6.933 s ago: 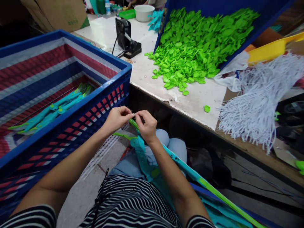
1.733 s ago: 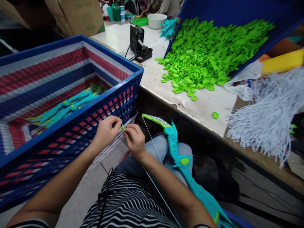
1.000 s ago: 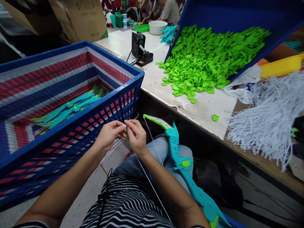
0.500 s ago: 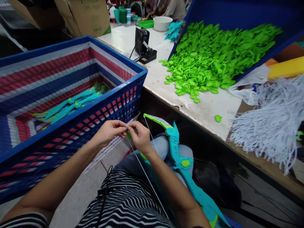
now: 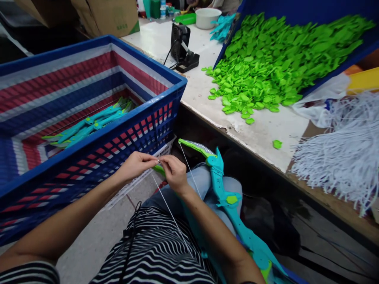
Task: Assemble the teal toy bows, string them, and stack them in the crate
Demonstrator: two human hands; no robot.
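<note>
My left hand (image 5: 136,165) and my right hand (image 5: 174,172) meet above my lap. Thumb and fingers of each are pinched on the end of a white string (image 5: 169,209), which runs down across my striped shirt. A lime green tip (image 5: 159,169) pokes out just below the fingers; its far part is hidden by my right hand. Across my thighs lies a teal toy bow (image 5: 218,185) with a lime green limb (image 5: 197,148) at its upper end. Another white string (image 5: 189,169) hangs from that limb's tip and passes behind my right forearm.
At the left, a blue plastic crate (image 5: 160,88) lined with striped sheeting holds several teal and green bows (image 5: 96,122). Lime green pieces (image 5: 266,67) spill from a blue bin onto the worktable (image 5: 204,94). White strings (image 5: 340,157) lie at its right; a small black fan (image 5: 180,41) stands farther back.
My view has tilted slightly down. The string loop seen between my fingertips has shrunk to a small bit, and both hands remain pinched close together.
</note>
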